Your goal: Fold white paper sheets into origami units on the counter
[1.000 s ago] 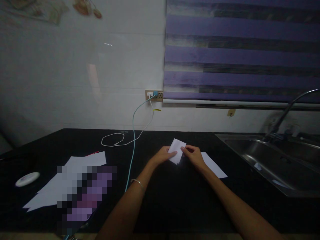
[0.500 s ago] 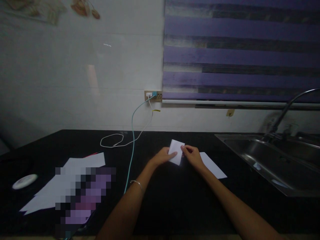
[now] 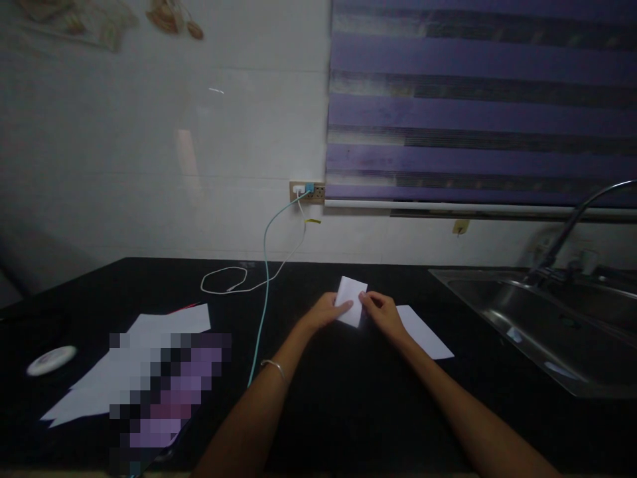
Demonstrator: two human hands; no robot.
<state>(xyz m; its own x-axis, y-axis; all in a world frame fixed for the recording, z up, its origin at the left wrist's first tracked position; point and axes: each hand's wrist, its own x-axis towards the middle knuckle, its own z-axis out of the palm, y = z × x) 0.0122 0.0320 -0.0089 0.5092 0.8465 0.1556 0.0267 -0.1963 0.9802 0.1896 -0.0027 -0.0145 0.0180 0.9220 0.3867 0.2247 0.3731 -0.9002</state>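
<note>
A small white piece of folded paper (image 3: pixel 351 293) is held up above the dark counter between both hands. My left hand (image 3: pixel 324 312) grips its left side, thumb lying across the front and the other fingers hidden behind. At its right edge, my right hand (image 3: pixel 382 312) pinches the paper between thumb and fingertips. Another white sheet of paper (image 3: pixel 425 335) lies flat on the counter, just right of my right hand and partly covered by that forearm.
White papers (image 3: pixel 149 332) lie at the left, beside a blurred-out purple patch and a round white object (image 3: pixel 52 360). A teal cable (image 3: pixel 261 318) and a white cable (image 3: pixel 223 292) run from the wall socket (image 3: pixel 307 192). A steel sink (image 3: pixel 502 332) with a faucet (image 3: pixel 562 232) is at the right.
The view has shifted very slightly. Both hands keep their hold on the folded paper, with hardly any movement.
</note>
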